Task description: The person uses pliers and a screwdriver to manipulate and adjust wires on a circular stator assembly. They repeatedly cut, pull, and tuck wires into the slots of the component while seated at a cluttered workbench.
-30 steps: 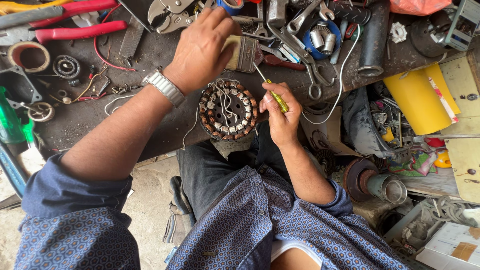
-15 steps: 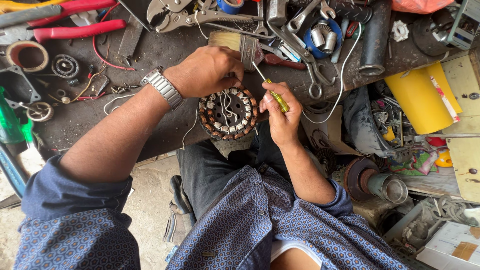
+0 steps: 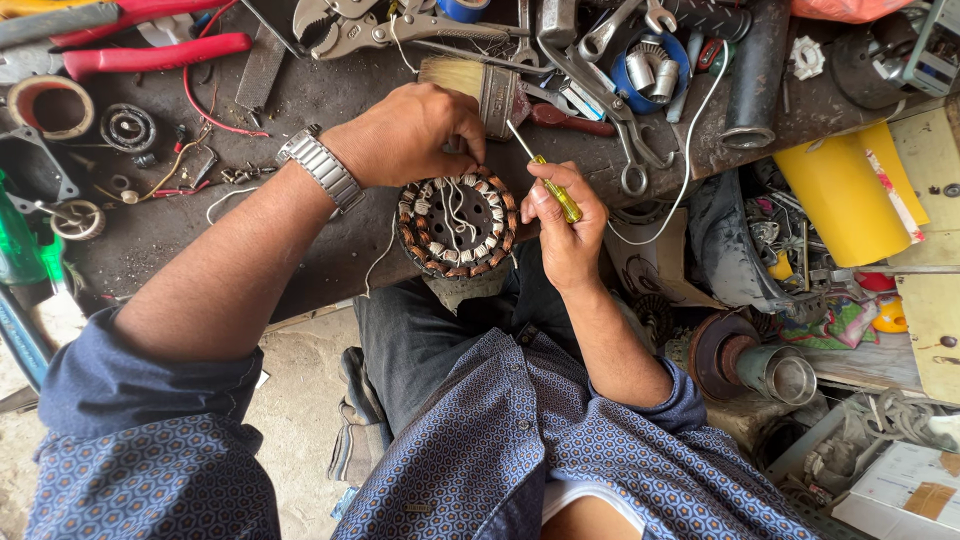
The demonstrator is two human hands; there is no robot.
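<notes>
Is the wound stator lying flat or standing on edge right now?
Flat: the stator shows its full ring of copper coils face-up at the bench edge, left hand on its top rim.

1 stator with copper coils sits at the bench edge. 2 hands work at it: 1 left hand and 1 right hand. 1 screwdriver with a yellow-green handle. 1 wristwatch. 1 paintbrush. 1 pair of locking pliers. 2 red handles belong to 1 cutter at the top left. 1 tape roll. 1 yellow can. 1 blue tub holds several sockets, too crowded to count. Wrenches lie overlapped; their number cannot be told.
</notes>
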